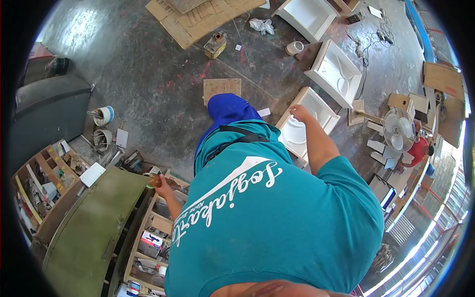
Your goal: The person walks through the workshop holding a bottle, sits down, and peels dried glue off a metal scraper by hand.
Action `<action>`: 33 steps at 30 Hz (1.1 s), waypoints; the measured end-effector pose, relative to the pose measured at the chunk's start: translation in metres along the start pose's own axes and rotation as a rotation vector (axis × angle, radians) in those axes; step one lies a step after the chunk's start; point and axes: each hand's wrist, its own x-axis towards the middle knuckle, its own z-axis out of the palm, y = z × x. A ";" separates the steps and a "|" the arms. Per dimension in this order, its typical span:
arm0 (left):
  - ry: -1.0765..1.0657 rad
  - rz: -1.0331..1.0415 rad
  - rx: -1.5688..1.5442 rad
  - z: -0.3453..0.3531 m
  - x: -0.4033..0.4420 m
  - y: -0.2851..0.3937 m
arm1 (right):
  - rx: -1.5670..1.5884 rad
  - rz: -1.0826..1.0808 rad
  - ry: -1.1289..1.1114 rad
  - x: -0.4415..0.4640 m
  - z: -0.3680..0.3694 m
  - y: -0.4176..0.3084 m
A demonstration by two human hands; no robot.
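My right hand [298, 113] is held over the near edge of a wooden drawer-like box [320, 113] with a white-painted inside. Its fingers are curled closed; whatever they may hold is too small to tell. Down at my left side, my left hand [162, 187] is closed around a small brown object [154, 180] whose kind I cannot make out. It is beside an open wooden shelf unit [132, 257] filled with boxes and small items. Two more white-painted boxes, one in the middle [344, 81] and one farther off [310, 22], lie beyond the first.
On the floor are a rusty can [215, 45], a white cup-like container [295, 48], a cardboard sheet [188, 22] and a small board [221, 87]. Buckets [104, 116] and a green cabinet [94, 222] stand left. A fan [397, 129] and a person in red [418, 150] are right.
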 end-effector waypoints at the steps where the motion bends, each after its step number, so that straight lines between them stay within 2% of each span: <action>1: -0.008 0.024 0.036 0.002 -0.008 0.002 | 0.047 0.040 0.005 -0.003 0.005 -0.013; 2: -0.015 0.050 0.073 0.003 -0.015 0.004 | 0.097 0.078 0.008 -0.005 0.011 -0.028; 3: -0.014 0.127 0.010 0.003 -0.018 0.002 | 0.084 0.049 0.002 -0.005 0.016 -0.038; 6: -0.033 0.168 -0.064 -0.003 -0.016 0.008 | 0.013 -0.059 -0.022 0.002 0.023 -0.051; 8: -0.034 0.126 -0.052 -0.011 0.006 0.002 | -0.070 -0.171 -0.051 0.013 0.020 -0.048; 10: -0.007 0.152 -0.030 -0.017 0.032 0.009 | -0.062 -0.112 -0.029 0.015 0.005 -0.057; 11: -0.101 0.088 -0.148 -0.023 0.070 -0.021 | -0.069 -0.137 0.002 0.026 -0.001 -0.049; 13: -0.014 0.410 -0.175 -0.026 0.059 0.045 | -0.116 -0.019 0.036 0.000 -0.028 -0.096; 14: -0.010 0.424 -0.202 -0.030 0.077 0.047 | -0.036 -0.022 0.047 0.022 -0.028 -0.079; 15: 0.001 0.441 -0.229 -0.038 0.099 0.047 | -0.062 0.005 0.071 0.022 -0.031 -0.093; 17: -0.048 0.328 -0.310 -0.060 0.118 0.098 | 0.032 0.201 0.045 0.012 -0.025 -0.148; 19: 0.014 0.361 -0.263 -0.074 0.168 0.117 | -0.080 0.284 -0.072 0.034 -0.007 -0.175; 20: 0.012 0.364 -0.283 -0.080 0.183 0.150 | -0.137 0.338 -0.138 0.051 0.005 -0.196; 23: 0.015 0.319 -0.337 -0.092 0.232 0.179 | -0.449 0.045 -0.216 0.113 0.060 -0.242; 24: 0.021 0.324 -0.367 -0.089 0.258 0.188 | -0.401 -0.073 -0.305 0.142 0.080 -0.263; 25: -0.032 0.222 -0.386 -0.095 0.263 0.209 | -0.343 -0.188 -0.397 0.172 0.101 -0.283; 27: -0.079 0.333 -0.250 -0.112 0.277 0.209 | 0.041 0.171 -0.266 0.085 0.144 -0.462; 28: -0.090 0.420 -0.203 -0.108 0.298 0.212 | 0.019 0.105 -0.288 0.095 0.156 -0.485; 29: -0.096 0.284 -0.191 -0.112 0.313 0.186 | -0.003 0.039 -0.307 0.105 0.168 -0.509; 32: -0.017 0.232 -0.260 -0.127 0.320 0.182 | -0.230 -0.137 -0.354 0.130 0.176 -0.559; 33: 0.013 0.177 -0.273 -0.132 0.321 0.173 | -0.254 -0.207 -0.310 0.140 0.179 -0.571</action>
